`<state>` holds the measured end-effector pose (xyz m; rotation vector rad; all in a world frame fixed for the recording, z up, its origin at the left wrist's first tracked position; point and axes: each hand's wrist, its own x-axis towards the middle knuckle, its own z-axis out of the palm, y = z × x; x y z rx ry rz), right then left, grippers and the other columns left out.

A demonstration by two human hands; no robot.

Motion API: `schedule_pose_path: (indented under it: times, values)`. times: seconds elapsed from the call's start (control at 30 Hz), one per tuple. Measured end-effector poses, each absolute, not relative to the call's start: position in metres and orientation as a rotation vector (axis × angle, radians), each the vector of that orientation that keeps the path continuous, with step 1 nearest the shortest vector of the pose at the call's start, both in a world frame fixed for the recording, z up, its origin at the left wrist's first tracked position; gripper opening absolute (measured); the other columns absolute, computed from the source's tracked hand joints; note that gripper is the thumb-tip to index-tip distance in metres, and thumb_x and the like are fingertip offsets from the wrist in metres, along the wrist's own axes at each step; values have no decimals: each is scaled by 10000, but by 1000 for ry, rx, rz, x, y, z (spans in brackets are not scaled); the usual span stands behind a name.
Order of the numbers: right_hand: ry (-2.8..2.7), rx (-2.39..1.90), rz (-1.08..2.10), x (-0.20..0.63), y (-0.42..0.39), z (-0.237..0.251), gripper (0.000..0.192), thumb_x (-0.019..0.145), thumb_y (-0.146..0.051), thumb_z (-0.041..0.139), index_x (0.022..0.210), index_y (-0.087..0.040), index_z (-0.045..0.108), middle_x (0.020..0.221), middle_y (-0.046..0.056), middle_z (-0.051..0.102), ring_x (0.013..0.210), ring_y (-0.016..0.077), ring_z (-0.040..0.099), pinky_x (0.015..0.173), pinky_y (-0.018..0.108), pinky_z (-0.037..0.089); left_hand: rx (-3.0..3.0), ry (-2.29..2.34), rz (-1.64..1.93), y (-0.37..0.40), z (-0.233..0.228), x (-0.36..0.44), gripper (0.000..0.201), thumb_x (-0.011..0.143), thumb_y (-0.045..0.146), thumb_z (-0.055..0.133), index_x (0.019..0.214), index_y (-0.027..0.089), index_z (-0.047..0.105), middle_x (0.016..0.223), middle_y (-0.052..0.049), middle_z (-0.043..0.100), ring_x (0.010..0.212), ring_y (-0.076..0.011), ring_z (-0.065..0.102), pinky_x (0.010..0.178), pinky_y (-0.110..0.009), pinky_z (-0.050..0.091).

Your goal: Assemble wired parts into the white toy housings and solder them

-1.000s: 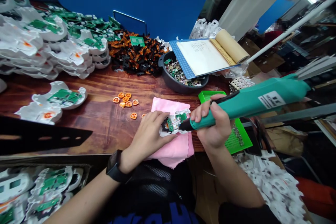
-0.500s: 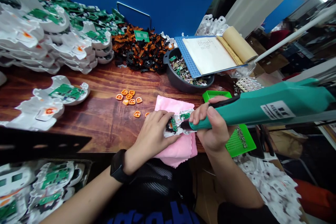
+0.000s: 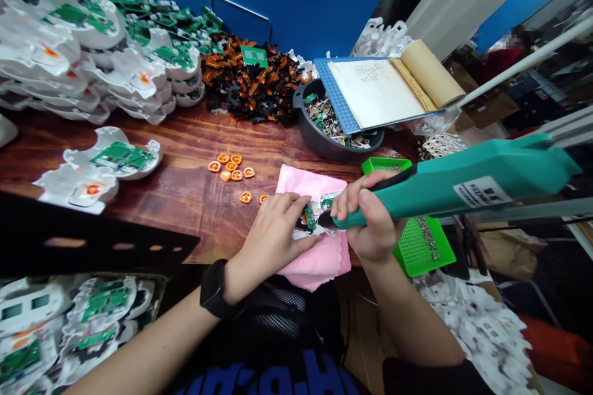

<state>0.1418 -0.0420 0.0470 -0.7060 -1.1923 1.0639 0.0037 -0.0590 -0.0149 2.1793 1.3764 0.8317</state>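
Note:
My right hand (image 3: 370, 216) is wrapped round a green electric screwdriver (image 3: 445, 188), whose dark nose points left and down into a white plastic housing (image 3: 301, 234). Inside that housing sits a small green circuit board (image 3: 310, 217). The fingers and thumb of my left hand (image 3: 278, 228) grip the housing on its left side and hide part of it. Beneath the housing lies a folded pink cloth (image 3: 315, 262) at the table's front edge. The screwdriver's tip and any screw under it are hidden.
Several orange pieces (image 3: 231, 166) lie left of the cloth. Green baskets (image 3: 424, 247) with small metal parts stand to the right. Behind are a dark tub (image 3: 331, 148), a clipboard (image 3: 377, 92) and an orange-and-black parts heap (image 3: 250, 89). White housings (image 3: 92, 68) are stacked left.
The whole view has shifted slightly. Both hands keep their grips, and the screwdriver stays at the housing with its rear end a little lower in the picture.

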Motion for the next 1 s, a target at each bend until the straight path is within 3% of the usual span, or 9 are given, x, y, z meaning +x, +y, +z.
schedule_pose_path:
  times: [0.17,0.4,0.67,1.0]
  values:
    - [-1133,-732,1051,160,-37,68,216,799,-299,622,983,-225,536,589,-82,507,461,86,512,500,257,476,2165,1370,838,-57,-16,3,550,804,445,669,1248,158,520,1134,-104,583,1033,-272,542,893,-409,426]
    - [-901,-872,365,252,28,90,166,759,-304,619,852,-201,526,496,-103,435,372,85,437,399,246,416,2221,1387,855,-54,-23,0,570,837,498,614,1284,181,458,1191,-109,590,1087,-295,541,912,-429,418]
    - [-809,-925,434,288,53,46,215,693,-288,672,815,-196,520,486,-104,463,368,88,458,384,234,419,2281,1384,869,-51,-24,-2,502,839,523,597,1215,209,491,1150,-93,613,1043,-289,568,860,-405,434]
    - [-865,-920,481,285,55,37,215,714,-298,672,839,-200,528,496,-104,490,384,84,485,402,220,429,2290,1386,875,-49,-25,-3,529,840,582,549,1212,209,504,1140,-98,627,1033,-292,586,845,-414,452]
